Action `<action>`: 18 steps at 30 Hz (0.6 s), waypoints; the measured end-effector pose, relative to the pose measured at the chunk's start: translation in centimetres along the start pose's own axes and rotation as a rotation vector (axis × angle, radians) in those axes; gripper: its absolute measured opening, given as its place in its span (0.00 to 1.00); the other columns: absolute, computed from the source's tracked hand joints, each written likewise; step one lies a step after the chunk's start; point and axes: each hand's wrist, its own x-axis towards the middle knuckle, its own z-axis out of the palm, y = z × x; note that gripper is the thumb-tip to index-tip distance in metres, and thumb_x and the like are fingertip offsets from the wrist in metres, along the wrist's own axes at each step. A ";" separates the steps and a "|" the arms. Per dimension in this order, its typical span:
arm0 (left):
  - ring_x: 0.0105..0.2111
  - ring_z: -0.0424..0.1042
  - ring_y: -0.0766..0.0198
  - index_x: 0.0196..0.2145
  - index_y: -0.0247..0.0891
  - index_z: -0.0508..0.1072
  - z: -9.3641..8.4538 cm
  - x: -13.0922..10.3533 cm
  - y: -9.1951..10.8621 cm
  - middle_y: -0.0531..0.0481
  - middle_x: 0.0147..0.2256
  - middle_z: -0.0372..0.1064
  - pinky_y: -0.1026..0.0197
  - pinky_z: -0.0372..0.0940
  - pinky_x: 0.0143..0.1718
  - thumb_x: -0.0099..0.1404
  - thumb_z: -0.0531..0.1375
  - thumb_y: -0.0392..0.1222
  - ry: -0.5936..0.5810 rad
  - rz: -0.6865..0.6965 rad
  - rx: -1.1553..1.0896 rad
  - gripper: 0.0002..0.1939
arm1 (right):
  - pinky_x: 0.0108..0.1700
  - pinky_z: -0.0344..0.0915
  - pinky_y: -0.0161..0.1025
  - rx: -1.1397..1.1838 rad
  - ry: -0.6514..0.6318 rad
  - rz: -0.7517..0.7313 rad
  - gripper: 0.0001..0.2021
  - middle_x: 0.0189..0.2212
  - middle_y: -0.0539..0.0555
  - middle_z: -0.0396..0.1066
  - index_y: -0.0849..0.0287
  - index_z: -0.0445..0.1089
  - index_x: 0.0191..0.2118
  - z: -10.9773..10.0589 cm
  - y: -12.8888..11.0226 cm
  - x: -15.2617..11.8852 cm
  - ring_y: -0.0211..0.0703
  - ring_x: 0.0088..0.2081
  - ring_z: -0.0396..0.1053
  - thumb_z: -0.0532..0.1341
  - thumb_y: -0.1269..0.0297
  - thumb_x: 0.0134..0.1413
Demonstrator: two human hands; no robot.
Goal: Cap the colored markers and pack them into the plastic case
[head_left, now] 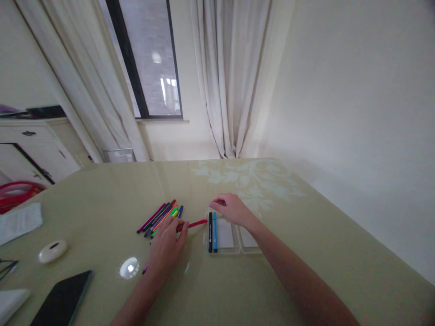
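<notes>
My left hand (170,240) has its fingers closed on a red marker (197,223), whose far end points right toward a clear plastic case (224,251). The case lies opened flat, with a black marker (210,233) and a light-blue marker (215,233) side by side at its left. Over the case's far edge is my right hand (231,208), thumb and fingertips drawn together; no marker shows in them. Just beyond my left hand, a loose pile of colored markers (158,219) lies on the table, partly hidden by that hand. Part of a purple marker (145,269) shows beside my left wrist.
On the pale green table (118,190), a dark tablet or phone (61,299) lies at front left, near a white rounded object (53,251) and papers (21,222). A red item (20,194) sits at the far left. A wall (356,113) borders the right side.
</notes>
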 end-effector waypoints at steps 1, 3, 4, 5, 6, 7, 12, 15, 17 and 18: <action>0.34 0.75 0.56 0.34 0.41 0.74 0.1 0.0 0.2 0.47 0.35 0.73 0.54 0.70 0.38 0.74 0.54 0.46 0.017 -0.009 -0.043 0.14 | 0.40 0.65 0.36 0.003 -0.003 -0.007 0.13 0.37 0.55 0.82 0.59 0.82 0.40 0.0 -0.2 -0.1 0.45 0.38 0.77 0.64 0.56 0.64; 0.33 0.75 0.58 0.36 0.40 0.74 0.1 0.1 0.5 0.48 0.35 0.73 0.56 0.70 0.36 0.75 0.54 0.47 0.058 -0.009 -0.103 0.14 | 0.40 0.65 0.36 0.012 -0.012 -0.017 0.14 0.37 0.56 0.82 0.59 0.82 0.41 0.0 -0.4 -0.2 0.45 0.39 0.77 0.65 0.54 0.63; 0.33 0.75 0.58 0.37 0.40 0.75 0.1 0.1 0.6 0.48 0.36 0.73 0.56 0.71 0.37 0.75 0.54 0.47 0.092 0.003 -0.125 0.13 | 0.40 0.65 0.36 0.016 -0.015 -0.024 0.14 0.38 0.56 0.82 0.58 0.82 0.41 0.1 -0.5 -0.3 0.45 0.39 0.77 0.65 0.54 0.63; 0.34 0.75 0.59 0.38 0.40 0.75 0.0 0.2 0.7 0.48 0.37 0.73 0.57 0.71 0.38 0.75 0.55 0.47 0.139 0.023 -0.145 0.12 | 0.40 0.65 0.36 0.018 -0.015 -0.030 0.13 0.38 0.56 0.82 0.58 0.82 0.41 0.1 -0.5 -0.3 0.45 0.39 0.77 0.65 0.54 0.63; 0.36 0.75 0.59 0.39 0.40 0.75 -0.1 0.2 0.9 0.48 0.37 0.73 0.56 0.71 0.39 0.75 0.56 0.46 0.198 0.048 -0.166 0.11 | 0.40 0.65 0.36 0.019 -0.014 -0.033 0.13 0.38 0.56 0.82 0.59 0.82 0.41 0.1 -0.5 -0.3 0.45 0.39 0.77 0.65 0.55 0.63; 0.37 0.75 0.59 0.39 0.40 0.75 -0.3 0.3 1.1 0.48 0.38 0.72 0.56 0.72 0.41 0.75 0.57 0.45 0.263 0.077 -0.186 0.10 | 0.40 0.65 0.36 0.026 -0.014 -0.032 0.12 0.37 0.56 0.82 0.59 0.81 0.40 0.1 -0.5 -0.3 0.45 0.39 0.77 0.64 0.56 0.63; 0.38 0.76 0.62 0.42 0.43 0.77 -1.0 -0.1 2.1 0.50 0.39 0.73 0.58 0.73 0.46 0.72 0.61 0.37 0.430 0.232 -0.259 0.04 | 0.38 0.69 0.35 0.329 -0.089 -0.001 0.11 0.33 0.55 0.81 0.61 0.79 0.40 0.2 -0.5 -0.1 0.42 0.34 0.78 0.63 0.58 0.63; 0.40 0.76 0.63 0.46 0.44 0.77 -0.9 -0.5 2.6 0.50 0.41 0.73 0.58 0.73 0.47 0.71 0.62 0.34 0.417 0.290 -0.278 0.09 | 0.38 0.71 0.35 0.518 -0.099 0.041 0.10 0.33 0.55 0.80 0.62 0.78 0.41 0.1 -0.7 -0.2 0.43 0.36 0.78 0.65 0.60 0.59; 0.41 0.77 0.62 0.47 0.44 0.77 -0.7 -0.8 2.9 0.50 0.42 0.74 0.58 0.73 0.47 0.71 0.62 0.32 0.420 0.299 -0.298 0.10 | 0.38 0.71 0.35 0.561 -0.081 0.070 0.11 0.32 0.55 0.80 0.61 0.78 0.42 -0.1 -0.8 -0.2 0.42 0.36 0.78 0.66 0.59 0.59; 0.41 0.77 0.62 0.47 0.44 0.77 -0.7 -0.8 3.1 0.49 0.41 0.74 0.58 0.73 0.47 0.71 0.62 0.32 0.427 0.291 -0.308 0.11 | 0.38 0.72 0.35 0.571 -0.072 0.086 0.11 0.31 0.55 0.80 0.62 0.78 0.41 -0.1 -0.8 -0.2 0.42 0.35 0.78 0.67 0.59 0.58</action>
